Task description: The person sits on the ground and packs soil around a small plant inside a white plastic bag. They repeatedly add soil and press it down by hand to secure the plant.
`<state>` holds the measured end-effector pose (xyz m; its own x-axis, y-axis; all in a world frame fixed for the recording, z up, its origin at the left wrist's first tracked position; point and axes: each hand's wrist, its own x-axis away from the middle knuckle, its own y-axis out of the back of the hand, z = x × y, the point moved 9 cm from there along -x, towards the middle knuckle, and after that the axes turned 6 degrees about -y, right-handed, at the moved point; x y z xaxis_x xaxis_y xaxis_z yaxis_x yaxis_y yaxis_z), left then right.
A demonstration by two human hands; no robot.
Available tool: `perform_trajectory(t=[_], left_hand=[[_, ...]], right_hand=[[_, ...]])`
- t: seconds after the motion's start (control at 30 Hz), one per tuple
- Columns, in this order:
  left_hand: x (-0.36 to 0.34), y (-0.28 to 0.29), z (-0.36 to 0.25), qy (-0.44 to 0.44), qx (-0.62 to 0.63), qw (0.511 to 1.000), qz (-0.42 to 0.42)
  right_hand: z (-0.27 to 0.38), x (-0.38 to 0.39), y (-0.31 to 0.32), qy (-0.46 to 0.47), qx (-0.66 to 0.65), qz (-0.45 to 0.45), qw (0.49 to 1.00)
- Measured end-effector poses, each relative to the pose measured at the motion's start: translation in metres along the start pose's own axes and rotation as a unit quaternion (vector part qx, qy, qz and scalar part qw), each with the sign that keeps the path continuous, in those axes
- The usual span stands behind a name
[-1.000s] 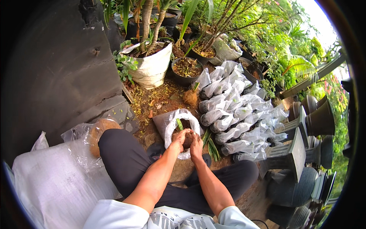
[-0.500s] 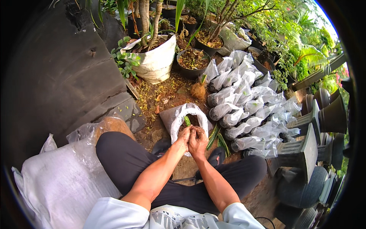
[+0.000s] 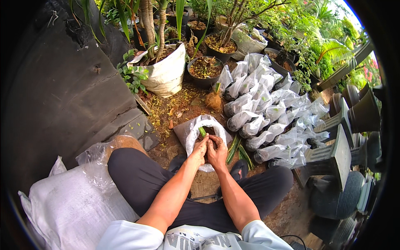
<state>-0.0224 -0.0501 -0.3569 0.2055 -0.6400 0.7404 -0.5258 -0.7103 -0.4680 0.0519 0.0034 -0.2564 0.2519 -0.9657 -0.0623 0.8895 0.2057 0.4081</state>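
Both hands are soil-stained and work over the mouth of a white plastic bag [image 3: 221,125] of dark soil. From the fingertips of my left hand [image 3: 199,151] a short, thick green plant cutting [image 3: 202,132] sticks up, and that hand is closed around its lower part. Beside it, my right hand [image 3: 217,153] has its fingers bent inward toward the left fingertips; what they hold, if anything, is hidden. Long green leaves with yellow edges [image 3: 234,149] lie on the ground right of the bag.
Rows of clear plastic bags [image 3: 266,108] with dark bases stand at the right. Farther off are a round fibrous clump [image 3: 213,101], a black pot [image 3: 205,71] and a white planter sack [image 3: 164,73]. A large white sack [image 3: 75,200] lies at my left; stacked dark pots [image 3: 337,196] stand far right.
My hands, pressed together earlier, have parted slightly, with the right fingers now lifted and bent. The head view has shifted a little.
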Motion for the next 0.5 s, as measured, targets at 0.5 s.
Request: perform_trajectory(t=[0.5], left_hand=[[-0.002,0.004,0.016,0.015,0.126,0.991,-0.049]], right_hand=[[0.015,0.011,0.0,0.048,0.017,-0.011,0.999]])
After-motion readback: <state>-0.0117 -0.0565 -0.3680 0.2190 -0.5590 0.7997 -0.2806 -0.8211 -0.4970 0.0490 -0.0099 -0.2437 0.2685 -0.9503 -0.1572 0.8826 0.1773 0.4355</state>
